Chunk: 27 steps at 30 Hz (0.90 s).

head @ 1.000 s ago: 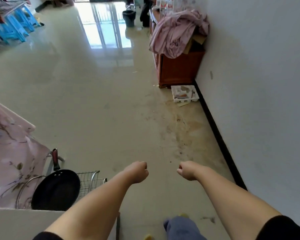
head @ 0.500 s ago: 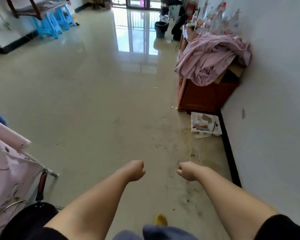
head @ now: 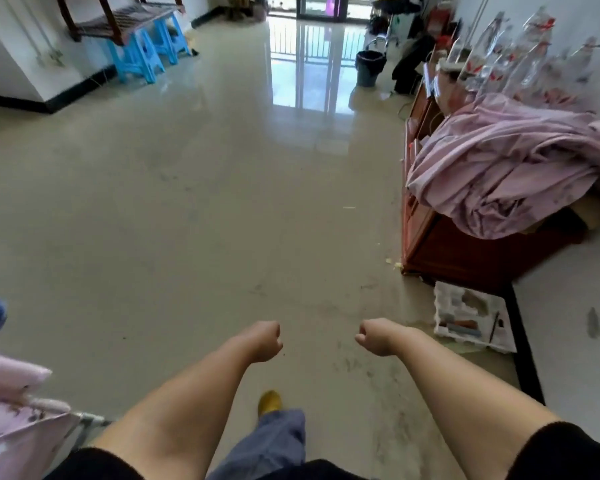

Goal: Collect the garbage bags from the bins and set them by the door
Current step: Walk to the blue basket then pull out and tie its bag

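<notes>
Dark round plastic bin (head: 370, 68) with black liner far across the glossy beige floor (head: 194, 209), left hand (head: 264, 341) and right hand (head: 374, 337) both curled into empty fists, well apart from it

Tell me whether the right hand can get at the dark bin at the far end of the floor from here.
Probably not yet: the right hand is fisted near the body, while the bin stands far down the open floor.

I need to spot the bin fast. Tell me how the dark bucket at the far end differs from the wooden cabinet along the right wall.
The bucket is round, dark grey and open-topped; the cabinet is boxy, reddish-brown and draped with pink cloth. The bucket stands farther away, near the glass doors. Both stand on the floor.
</notes>
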Tool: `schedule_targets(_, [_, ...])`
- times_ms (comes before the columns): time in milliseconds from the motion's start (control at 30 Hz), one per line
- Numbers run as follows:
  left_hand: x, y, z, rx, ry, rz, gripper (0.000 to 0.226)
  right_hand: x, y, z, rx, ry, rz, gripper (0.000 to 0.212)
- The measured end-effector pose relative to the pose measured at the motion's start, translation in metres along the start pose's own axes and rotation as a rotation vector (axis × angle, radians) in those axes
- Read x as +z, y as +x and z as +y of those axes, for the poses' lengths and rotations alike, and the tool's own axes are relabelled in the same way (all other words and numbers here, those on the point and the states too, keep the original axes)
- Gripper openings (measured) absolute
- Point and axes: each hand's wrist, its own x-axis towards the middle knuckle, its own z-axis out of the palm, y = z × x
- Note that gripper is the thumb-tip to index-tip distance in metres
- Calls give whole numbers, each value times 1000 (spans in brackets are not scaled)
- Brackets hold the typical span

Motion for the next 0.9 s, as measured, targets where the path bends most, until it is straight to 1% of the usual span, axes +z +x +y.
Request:
schedule_targets(133, [-99,68,-17,17,102,36,36,-87,63,-18,8,45,51,45])
schedule_targets(233, [-164,118,-11,38,150,73,38,-145,107,-23,7,77,87,45])
schedule_targets(333, [-213,172,3,64,156,70,38,-197,156,-17,15,81,83,45])
schedule_targets(567, [-324,326,52,55,89,87,37,-327,292,36,3,42,69,45])
schedule_targets(733, [-408,416,101,53,13,81,36,-432,374,87,18,6,50,45])
schedule_targets(900, [-481,501,131,48,5,77,35,-518,446,111,3,4,34,44])
